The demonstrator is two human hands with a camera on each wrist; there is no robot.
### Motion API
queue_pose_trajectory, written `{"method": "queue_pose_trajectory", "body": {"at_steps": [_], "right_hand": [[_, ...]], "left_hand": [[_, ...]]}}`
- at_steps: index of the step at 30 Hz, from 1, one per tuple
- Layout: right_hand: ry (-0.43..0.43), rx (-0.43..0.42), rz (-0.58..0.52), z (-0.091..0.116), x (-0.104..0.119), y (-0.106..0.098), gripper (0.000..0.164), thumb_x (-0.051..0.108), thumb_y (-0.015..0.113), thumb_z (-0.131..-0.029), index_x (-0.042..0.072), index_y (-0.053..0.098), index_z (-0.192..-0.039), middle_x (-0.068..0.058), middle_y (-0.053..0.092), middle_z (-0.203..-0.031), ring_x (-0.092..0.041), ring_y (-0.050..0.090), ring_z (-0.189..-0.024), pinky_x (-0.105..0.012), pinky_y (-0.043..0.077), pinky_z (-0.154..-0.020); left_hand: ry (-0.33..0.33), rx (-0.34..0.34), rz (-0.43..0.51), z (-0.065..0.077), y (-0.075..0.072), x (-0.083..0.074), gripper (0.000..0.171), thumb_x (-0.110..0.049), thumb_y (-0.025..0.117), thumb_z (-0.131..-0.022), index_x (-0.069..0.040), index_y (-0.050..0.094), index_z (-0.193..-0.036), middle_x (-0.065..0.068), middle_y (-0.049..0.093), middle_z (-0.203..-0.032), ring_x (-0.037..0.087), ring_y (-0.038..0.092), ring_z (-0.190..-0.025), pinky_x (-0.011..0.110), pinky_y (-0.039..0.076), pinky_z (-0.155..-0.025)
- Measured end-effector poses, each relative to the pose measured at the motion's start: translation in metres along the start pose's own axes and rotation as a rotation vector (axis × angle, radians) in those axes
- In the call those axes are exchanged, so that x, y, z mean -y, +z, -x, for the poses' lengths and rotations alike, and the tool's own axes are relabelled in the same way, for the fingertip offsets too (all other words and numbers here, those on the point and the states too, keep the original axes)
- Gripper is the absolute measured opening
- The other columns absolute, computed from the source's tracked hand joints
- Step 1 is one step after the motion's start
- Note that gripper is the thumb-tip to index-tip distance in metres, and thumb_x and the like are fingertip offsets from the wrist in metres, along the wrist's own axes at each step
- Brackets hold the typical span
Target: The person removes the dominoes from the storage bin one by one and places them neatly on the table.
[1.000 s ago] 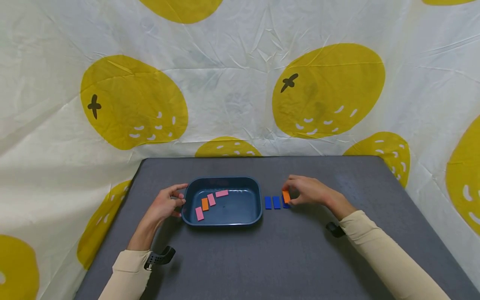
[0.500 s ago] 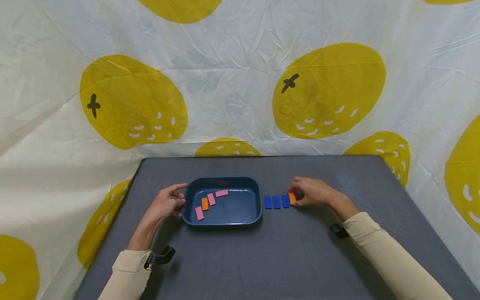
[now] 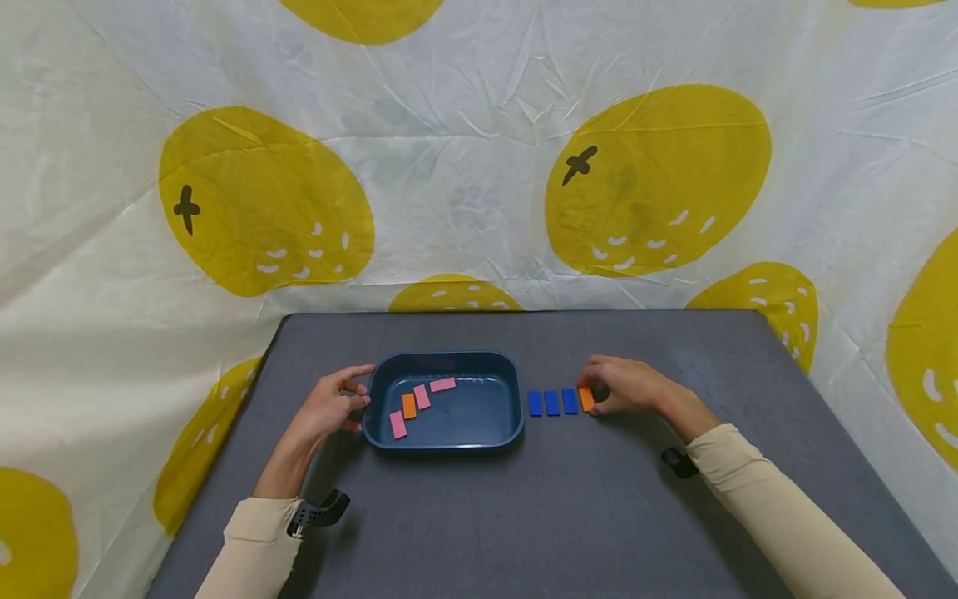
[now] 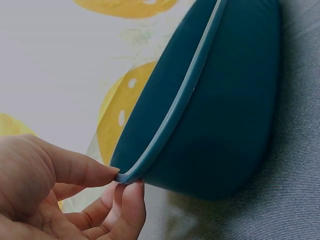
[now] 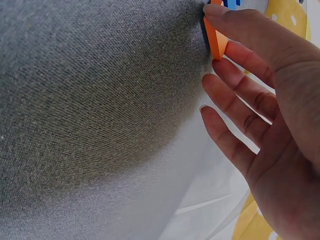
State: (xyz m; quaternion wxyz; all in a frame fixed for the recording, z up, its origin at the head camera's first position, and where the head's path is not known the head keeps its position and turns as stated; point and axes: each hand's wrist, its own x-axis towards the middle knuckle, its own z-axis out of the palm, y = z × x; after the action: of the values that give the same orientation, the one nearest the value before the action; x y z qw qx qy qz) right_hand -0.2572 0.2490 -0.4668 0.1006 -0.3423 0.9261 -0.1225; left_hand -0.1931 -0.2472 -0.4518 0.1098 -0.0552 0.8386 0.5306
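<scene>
My left hand pinches the left rim of a dark blue rectangular tray; the left wrist view shows the tray's rim between thumb and fingers. Inside the tray lie three pink blocks and an orange block. My right hand holds another orange block by its ends, low at the table surface. That block stands at the right end of a row of three blue blocks. In the right wrist view the thumb and fingers touch the orange block.
The grey cloth-covered table extends around the tray and the row. Behind it hangs a white curtain with large yellow fruit prints. Each wrist carries a black strap.
My right hand has moved the orange block rightward, from over the third blue block to the table beside it. My left hand and the tray stay where they were.
</scene>
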Motion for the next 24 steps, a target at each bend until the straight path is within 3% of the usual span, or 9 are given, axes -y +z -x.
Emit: {"method": "queue_pose_trajectory", "body": {"at_steps": [10, 17, 24], "right_hand": [[0.007, 0.000, -0.013, 0.000, 0.005, -0.011, 0.042, 0.031, 0.086, -0.081, 0.012, 0.073, -0.117, 0.000, 0.063, -0.111, -0.020, 0.065, -0.101, -0.046, 0.055, -0.085], [-0.022, -0.014, -0.006, -0.007, 0.022, -0.024, 0.041, 0.023, 0.083, -0.084, 0.008, 0.071, -0.121, -0.004, 0.064, -0.115, -0.024, 0.065, -0.106, -0.047, 0.055, -0.089], [-0.052, -0.038, 0.037, -0.019, 0.042, -0.035, 0.037, 0.025, 0.083, -0.085, 0.015, 0.072, -0.119, -0.001, 0.065, -0.116, -0.020, 0.064, -0.104, -0.045, 0.056, -0.087]], "left_hand": [[-0.008, 0.001, -0.011, -0.002, -0.001, -0.002, 0.054, 0.001, 0.056, -0.100, -0.011, 0.047, -0.152, 0.019, 0.050, -0.114, 0.028, 0.058, -0.089, 0.037, 0.060, -0.063], [-0.012, -0.005, -0.015, -0.001, -0.001, -0.002, 0.054, 0.002, 0.056, -0.099, -0.010, 0.047, -0.151, 0.020, 0.050, -0.114, 0.028, 0.059, -0.089, 0.037, 0.060, -0.063], [-0.019, -0.007, -0.018, -0.001, 0.000, -0.004, 0.053, 0.004, 0.055, -0.099, -0.009, 0.048, -0.150, 0.021, 0.050, -0.117, 0.029, 0.059, -0.089, 0.038, 0.061, -0.062]]}}
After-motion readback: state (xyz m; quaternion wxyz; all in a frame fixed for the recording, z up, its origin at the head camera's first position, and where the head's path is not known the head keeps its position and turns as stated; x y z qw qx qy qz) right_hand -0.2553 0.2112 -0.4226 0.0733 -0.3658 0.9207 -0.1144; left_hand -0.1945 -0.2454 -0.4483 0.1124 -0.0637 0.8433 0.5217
